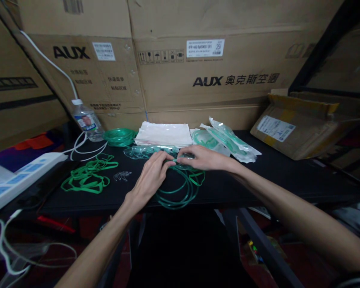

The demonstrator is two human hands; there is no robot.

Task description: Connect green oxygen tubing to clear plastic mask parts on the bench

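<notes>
A person's two bare hands meet over a coil of green tubing (177, 190) lying near the front edge of a black table (288, 176). The left hand (151, 176) rests palm down on the coil's left side, its fingers curled round the top of the loops. The right hand (202, 158) reaches in from the other side, fingertips pinching the tubing at the same spot, so that both hands grip the coil where its upper strands gather. The hands touch, or nearly touch, at the fingertips.

Just behind the coil lies a row of clear plastic pieces (147, 151), and behind those a flat stack of white packets (165, 134). To the right of the coil, beyond the right hand, lie sealed clear bags (231, 142) with green tubing inside them. Behind and to the left of the coil sits a second, tidier bundle of green tubing (120, 137), and next to it a plastic water bottle (85, 120) with a white cap. Left of the coil, loose green bands (88, 176) sprawl on the table, with a few small clear clips (122, 175) between them and the left hand. Farther left still, a white power strip (18, 180) lies at the table's end, white cords trailing from it. Large cardboard boxes (213, 64) printed AUX form the wall behind the table.
</notes>
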